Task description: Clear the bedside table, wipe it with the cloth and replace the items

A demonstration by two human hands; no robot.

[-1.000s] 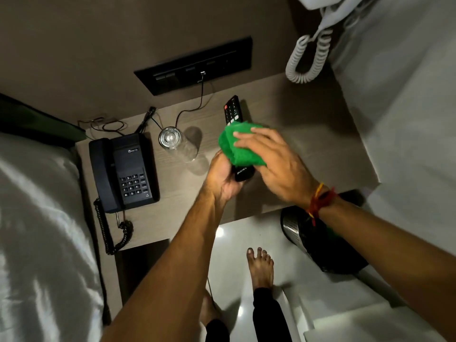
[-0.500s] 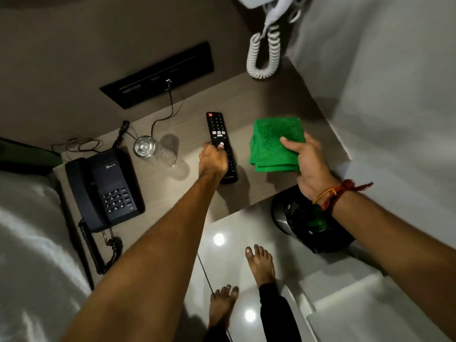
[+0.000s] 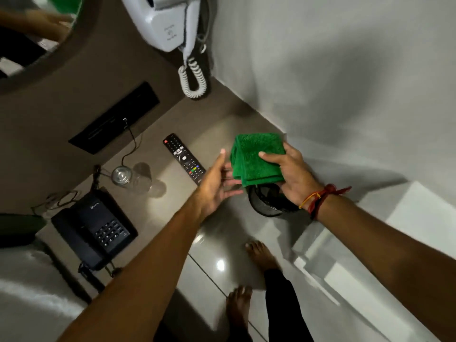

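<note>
A folded green cloth is gripped by my right hand, held just above the right end of the bedside table. My left hand is open, fingers spread, touching the cloth's left edge. The black remote lies flat on the table left of my left hand. A clear drinking glass stands further left, and a black desk phone sits at the table's left end.
A dark waste bin stands on the floor under my right hand. A white wall-mounted hair dryer with coiled cord hangs above the table. A black switch panel with a plugged cable is on the wall. The bed lies left.
My left hand has let go of the remote, which now lies on the table, and moved right to the cloth. My right hand has lifted the cloth slightly. The camera tilted upward.
</note>
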